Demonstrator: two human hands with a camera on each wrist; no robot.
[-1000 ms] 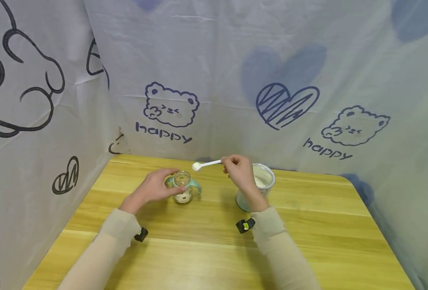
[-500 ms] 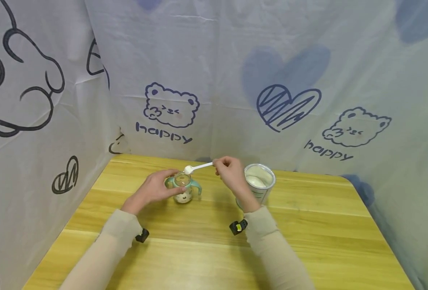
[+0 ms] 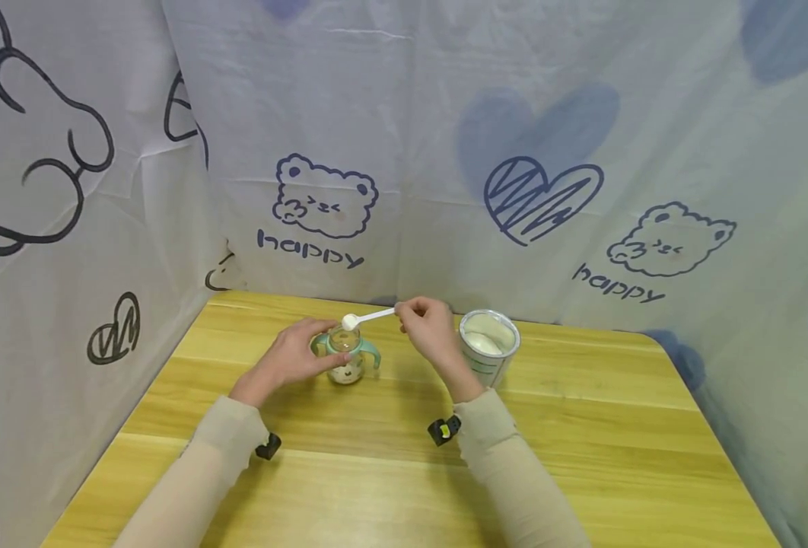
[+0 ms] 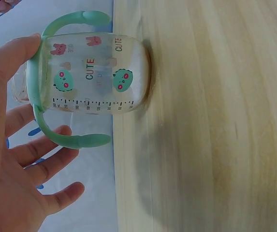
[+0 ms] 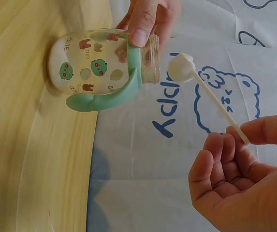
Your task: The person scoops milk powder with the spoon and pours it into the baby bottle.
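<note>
A small clear baby bottle (image 3: 346, 359) with mint-green handles and cartoon prints (image 4: 97, 72) (image 5: 97, 65) stands open-topped on the wooden table (image 3: 390, 472). My left hand (image 3: 297, 356) (image 4: 12, 159) holds it at the collar, thumb (image 5: 143, 26) on the green ring and fingers round the far side. My right hand (image 3: 426, 327) (image 5: 252, 133) pinches the handle of a white plastic spoon (image 3: 366, 317) (image 5: 201, 87). Its bowl, heaped with white powder, hovers at the bottle's mouth.
An open round tin (image 3: 489, 346) of white powder stands right of my right hand. Printed white cloth (image 3: 404, 152) hangs behind and to the left of the table. Small black wrist cameras (image 3: 445, 431) sit at both sleeves.
My right hand has carried the filled spoon leftward, from beside the tin to the bottle's mouth. The left hand and the bottle have stayed put.
</note>
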